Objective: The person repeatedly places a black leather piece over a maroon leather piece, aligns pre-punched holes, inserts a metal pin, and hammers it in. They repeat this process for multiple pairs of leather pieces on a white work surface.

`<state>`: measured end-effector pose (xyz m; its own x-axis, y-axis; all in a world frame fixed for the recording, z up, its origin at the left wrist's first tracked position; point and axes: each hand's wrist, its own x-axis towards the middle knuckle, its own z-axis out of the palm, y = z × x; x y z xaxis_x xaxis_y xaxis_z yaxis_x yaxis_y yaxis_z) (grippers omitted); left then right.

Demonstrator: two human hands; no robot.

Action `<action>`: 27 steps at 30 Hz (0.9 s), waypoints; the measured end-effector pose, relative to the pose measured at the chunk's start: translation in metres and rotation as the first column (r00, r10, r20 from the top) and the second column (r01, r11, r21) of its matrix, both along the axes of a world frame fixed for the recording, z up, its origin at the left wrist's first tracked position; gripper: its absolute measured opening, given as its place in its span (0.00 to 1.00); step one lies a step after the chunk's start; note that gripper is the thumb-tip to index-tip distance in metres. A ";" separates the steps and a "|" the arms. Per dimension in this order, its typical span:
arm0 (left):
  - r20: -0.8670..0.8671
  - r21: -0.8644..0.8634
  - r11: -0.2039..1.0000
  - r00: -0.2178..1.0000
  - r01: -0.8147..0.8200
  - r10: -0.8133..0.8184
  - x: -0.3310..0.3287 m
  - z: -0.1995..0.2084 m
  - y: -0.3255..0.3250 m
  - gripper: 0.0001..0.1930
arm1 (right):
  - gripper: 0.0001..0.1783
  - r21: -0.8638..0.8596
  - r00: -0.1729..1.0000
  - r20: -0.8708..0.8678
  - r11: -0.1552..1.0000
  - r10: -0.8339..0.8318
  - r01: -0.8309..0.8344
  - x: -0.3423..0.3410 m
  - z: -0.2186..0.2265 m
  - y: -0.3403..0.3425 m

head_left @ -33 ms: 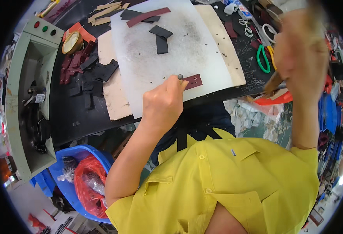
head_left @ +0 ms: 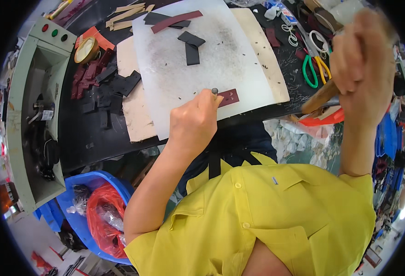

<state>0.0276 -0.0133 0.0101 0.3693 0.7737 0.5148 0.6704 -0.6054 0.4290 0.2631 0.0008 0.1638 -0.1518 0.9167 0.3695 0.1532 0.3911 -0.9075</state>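
My left hand is closed round a metal punch, whose round top sticks up above the fingers. The punch stands over a maroon leather strip with several small holes at its right end. This strip lies on a whitish cutting board near the table's front edge; my hand hides its left part. Raised at the right, my right hand grips a wooden-handled hammer. The handle slants out below my fist, while the head is mostly hidden and blurred.
Black pieces and a long maroon strip lie farther up the board. Stacked maroon pieces, black pieces and a small bowl are at left. Green-and-yellow-handled scissors lie right. A blue tub stands below.
My right hand has shifted slightly right, and the hammer's handle has swung so that more of it shows. My left hand, the punch and the strip stay in place.
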 end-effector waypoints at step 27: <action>0.360 -0.405 0.914 0.922 0.015 0.144 -0.006 -0.001 0.008 0.07 | 0.13 0.138 0.444 0.895 0.974 -0.045 -0.180 0.009 -0.106 -0.018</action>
<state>0.0214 -0.0054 0.0095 0.1527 0.9555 0.2525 0.4423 -0.2945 0.8471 0.2719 -0.0173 0.0576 -0.5567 0.8176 0.1471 0.7943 0.5758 -0.1938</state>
